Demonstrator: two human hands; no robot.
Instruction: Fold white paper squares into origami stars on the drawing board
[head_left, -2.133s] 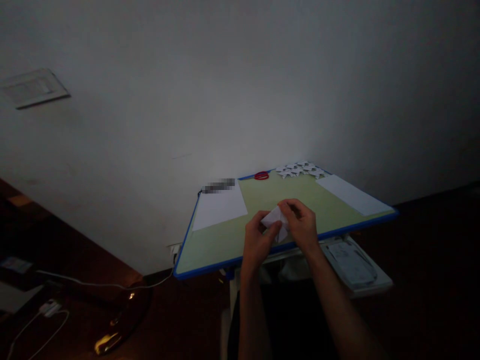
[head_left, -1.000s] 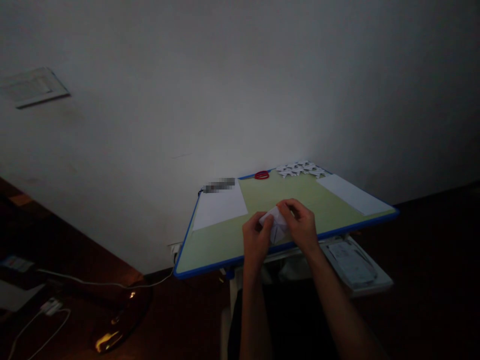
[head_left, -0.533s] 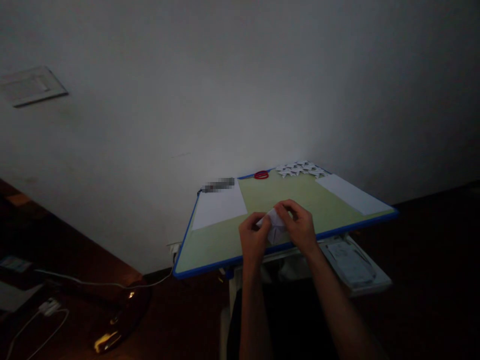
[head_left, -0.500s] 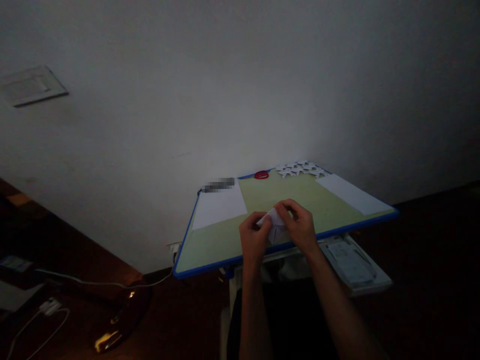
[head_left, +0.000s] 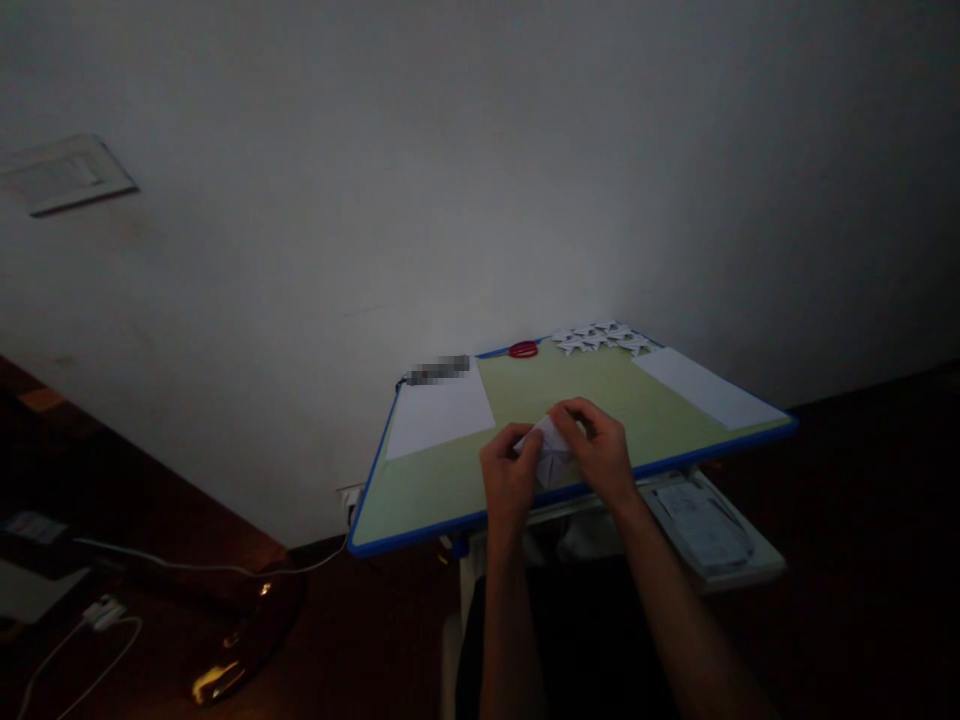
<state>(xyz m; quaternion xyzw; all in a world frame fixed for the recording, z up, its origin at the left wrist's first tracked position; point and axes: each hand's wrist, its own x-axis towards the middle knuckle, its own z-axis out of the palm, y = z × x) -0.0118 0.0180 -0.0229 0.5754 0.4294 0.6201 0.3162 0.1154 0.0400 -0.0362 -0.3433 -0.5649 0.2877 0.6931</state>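
A small folded piece of white paper [head_left: 552, 466] with visible creases is held between my two hands, just over the near edge of the green tabletop [head_left: 555, 385]. My left hand [head_left: 511, 470] pinches its left side, with the thumb lying on top. On the other side, my right hand [head_left: 596, 445] grips the upper right part between thumb and fingers. Parts of the paper are hidden behind the fingers. At the far right corner of the table lie several folded white paper pieces [head_left: 596, 338], grouped closely together.
Red-handled scissors [head_left: 523, 349] lie at the back edge. A white sheet [head_left: 442, 415] rests on the left, with a blurred-out object above it. Another white sheet [head_left: 705, 390] lies on the right. Under the table's right side an open drawer [head_left: 712, 530] sticks out. A white cable [head_left: 210, 570] runs at left.
Hardly anything differs. Both hands keep their hold on the folded paper in nearly the same place, and the view has shifted very slightly.
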